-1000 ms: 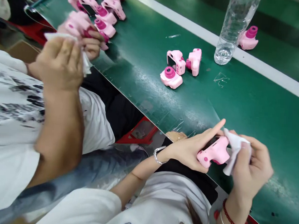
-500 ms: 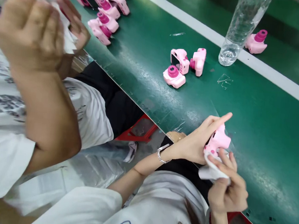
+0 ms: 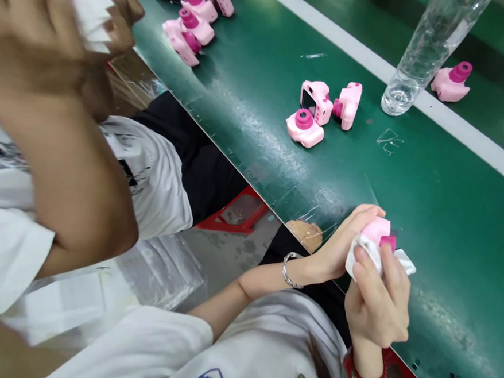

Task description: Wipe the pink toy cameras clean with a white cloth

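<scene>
A pink toy camera (image 3: 375, 229) with a magenta lens is held over the table's near edge. My left hand (image 3: 346, 242), with a silver bracelet at the wrist, grips the camera from its left side. In my right hand (image 3: 380, 301) is a white cloth (image 3: 366, 256), pressed against the camera's front beside the lens. The cloth and fingers hide much of the camera's body. Further along the table stand three more pink toy cameras (image 3: 306, 134) in a small group.
A clear water bottle (image 3: 400, 96) stands by the white strip, with another pink camera (image 3: 451, 82) behind it. Several pink cameras (image 3: 189, 26) sit at the far left. To my left, a co-worker's hands (image 3: 42, 30) hold white cloth. A red stool (image 3: 237, 214) is below the table.
My left hand has turned the camera so its magenta lens now shows. My right hand has brought the cloth up from the camera's lower edge onto its front. The co-worker's hands moved up and left.
</scene>
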A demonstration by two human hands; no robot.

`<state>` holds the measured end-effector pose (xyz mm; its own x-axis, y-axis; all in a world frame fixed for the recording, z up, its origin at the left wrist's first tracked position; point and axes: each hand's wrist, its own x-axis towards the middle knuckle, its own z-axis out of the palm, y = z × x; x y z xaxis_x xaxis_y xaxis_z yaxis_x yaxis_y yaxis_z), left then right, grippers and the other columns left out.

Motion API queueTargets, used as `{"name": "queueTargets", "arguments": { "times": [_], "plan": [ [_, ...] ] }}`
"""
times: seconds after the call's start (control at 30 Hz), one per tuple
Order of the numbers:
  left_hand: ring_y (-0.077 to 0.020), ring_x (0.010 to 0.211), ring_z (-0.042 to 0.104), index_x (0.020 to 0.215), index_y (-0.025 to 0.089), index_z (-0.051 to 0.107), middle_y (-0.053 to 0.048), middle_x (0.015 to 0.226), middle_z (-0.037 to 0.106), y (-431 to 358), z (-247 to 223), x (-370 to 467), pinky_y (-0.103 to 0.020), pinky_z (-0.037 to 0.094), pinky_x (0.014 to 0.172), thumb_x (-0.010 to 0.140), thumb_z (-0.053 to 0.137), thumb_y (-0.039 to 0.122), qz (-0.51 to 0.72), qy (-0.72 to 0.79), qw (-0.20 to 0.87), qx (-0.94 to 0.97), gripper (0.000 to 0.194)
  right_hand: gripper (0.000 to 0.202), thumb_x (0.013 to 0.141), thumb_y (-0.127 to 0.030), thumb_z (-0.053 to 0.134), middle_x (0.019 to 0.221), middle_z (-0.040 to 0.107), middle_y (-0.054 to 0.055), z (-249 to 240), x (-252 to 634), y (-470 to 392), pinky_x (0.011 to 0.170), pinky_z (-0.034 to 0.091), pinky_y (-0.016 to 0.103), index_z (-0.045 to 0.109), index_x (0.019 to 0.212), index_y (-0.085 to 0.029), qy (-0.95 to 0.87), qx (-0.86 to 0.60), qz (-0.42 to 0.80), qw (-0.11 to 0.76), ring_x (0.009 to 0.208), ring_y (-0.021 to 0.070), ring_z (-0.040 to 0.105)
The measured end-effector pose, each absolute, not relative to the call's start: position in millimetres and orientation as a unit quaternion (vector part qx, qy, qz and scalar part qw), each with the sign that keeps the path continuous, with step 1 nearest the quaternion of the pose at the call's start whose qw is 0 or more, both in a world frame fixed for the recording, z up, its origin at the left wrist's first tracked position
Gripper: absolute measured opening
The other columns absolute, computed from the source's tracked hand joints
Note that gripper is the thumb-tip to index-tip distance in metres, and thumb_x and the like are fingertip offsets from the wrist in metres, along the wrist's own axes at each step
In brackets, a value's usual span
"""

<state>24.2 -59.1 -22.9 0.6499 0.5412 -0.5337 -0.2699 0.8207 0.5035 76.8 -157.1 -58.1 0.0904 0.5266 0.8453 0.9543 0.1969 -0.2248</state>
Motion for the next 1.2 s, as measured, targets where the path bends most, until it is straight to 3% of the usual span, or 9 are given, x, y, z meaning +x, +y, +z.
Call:
{"name": "queueTargets", "arguments": {
  "times": [0.1, 0.27, 0.37, 0.57, 0.7, 0.8, 1.0, 1.13, 1.2],
  "plan": [
    [-0.0083, 0.06, 0.05, 0.08, 0.019, 0.06, 0.005, 0.069, 0.054, -56.5, -23.7, 24.7, -0.021, 0.041, 0.063, 0.082, 0.071, 0.046, 0.217, 0.358, 0.902, 0.103, 0.029, 0.031, 0.081, 0.006, 0.063, 0.1, 0.078, -0.004, -69.4, 83.2, -175.2, 0.102, 0.056, 0.037, 0.068, 0.089, -0.023, -0.65, -0.574, -0.252, 0.429, 0.122, 0.0228, 0.065],
    [-0.0075, 0.059, 0.052, 0.081, 0.018, 0.062, 0.004, 0.072, 0.06, -53.7, -27.5, 24.4, -0.019, 0.041, 0.059, 0.085, 0.069, 0.039, 0.237, 0.366, 0.898, 0.064, 0.023, 0.049, 0.078, 0.009, 0.066, 0.119, 0.074, 0.004, -70.3, 87.2, -175.7, 0.09, 0.062, 0.038, 0.072, 0.116, -0.022, -0.434, -0.674, -0.278, 0.529, 0.108, 0.0254, 0.073],
    [-0.007, 0.059, 0.052, 0.082, 0.018, 0.061, 0.003, 0.073, 0.061, -54.1, -23.7, 22.1, -0.018, 0.041, 0.057, 0.085, 0.067, 0.036, 0.222, 0.352, 0.907, 0.066, 0.02, 0.043, 0.084, 0.003, 0.065, 0.113, 0.076, 0.005, -61.3, 86.0, -159.2, 0.083, 0.064, 0.037, 0.072, 0.118, -0.022, -0.377, -0.683, -0.237, 0.579, 0.105, 0.0257, 0.074],
    [-0.0061, 0.054, 0.049, 0.083, 0.016, 0.06, 0.002, 0.073, 0.058, -47.7, -19.9, 16.8, -0.018, 0.038, 0.05, 0.085, 0.061, 0.035, 0.229, 0.341, 0.908, 0.083, 0.019, 0.032, 0.085, -0.005, 0.069, 0.103, 0.078, 0.004, -51.9, 89.3, -155.0, 0.083, 0.062, 0.03, 0.073, 0.113, -0.019, -0.514, -0.68, -0.179, 0.491, 0.097, 0.0215, 0.075],
    [-0.0065, 0.051, 0.048, 0.082, 0.017, 0.057, 0.003, 0.073, 0.054, -42.8, -24.0, 15.4, -0.019, 0.032, 0.044, 0.089, 0.054, 0.037, 0.185, 0.321, 0.923, 0.106, 0.021, 0.023, 0.088, -0.008, 0.066, 0.092, 0.078, 0.002, -48.0, 85.4, -165.5, 0.075, 0.063, 0.031, 0.074, 0.106, -0.019, -0.435, -0.683, -0.098, 0.578, 0.082, 0.0189, 0.076],
    [-0.0065, 0.059, 0.051, 0.086, 0.018, 0.055, 0.003, 0.078, 0.054, -46.5, -26.4, 21.1, -0.017, 0.038, 0.052, 0.09, 0.057, 0.037, 0.237, 0.351, 0.894, 0.145, 0.019, 0.022, 0.094, -0.01, 0.059, 0.091, 0.078, 0.003, -49.2, 75.0, -169.1, 0.072, 0.062, 0.032, 0.074, 0.108, -0.018, -0.395, -0.674, -0.174, 0.6, 0.081, 0.0192, 0.076],
    [-0.0105, 0.078, 0.057, 0.113, 0.02, 0.055, -0.001, 0.099, 0.06, -60.7, -34.3, 21.4, -0.021, 0.048, 0.069, 0.09, 0.062, 0.051, 0.261, 0.358, 0.834, 0.328, 0.039, 0.027, 0.086, 0.0, 0.063, 0.099, 0.078, 0.004, -70.2, 67.4, -161.0, 0.09, 0.06, 0.033, 0.071, 0.103, -0.02, -0.537, -0.657, -0.261, 0.46, 0.107, 0.023, 0.073],
    [-0.0212, 0.109, 0.062, 0.137, 0.021, 0.051, -0.01, 0.136, 0.06, -58.7, -47.3, 5.4, -0.025, 0.052, 0.075, 0.071, 0.084, 0.043, 0.207, 0.289, 0.76, 0.543, 0.077, 0.018, 0.091, -0.015, 0.067, 0.107, 0.077, 0.009, -70.2, 81.9, -158.0, 0.087, 0.061, 0.036, 0.073, 0.107, -0.018, -0.303, -0.734, -0.167, 0.585, 0.1, 0.0247, 0.075],
    [-0.0243, 0.119, 0.061, 0.139, 0.022, 0.054, -0.011, 0.146, 0.057, -55.6, -54.5, -0.5, -0.025, 0.054, 0.076, 0.07, 0.087, 0.038, 0.204, 0.278, 0.707, 0.617, 0.078, 0.016, 0.091, -0.027, 0.07, 0.103, 0.078, 0.009, -66.7, 90.3, -160.9, 0.086, 0.061, 0.037, 0.075, 0.103, -0.018, -0.207, -0.743, -0.044, 0.634, 0.097, 0.0251, 0.075]
  ]
}}
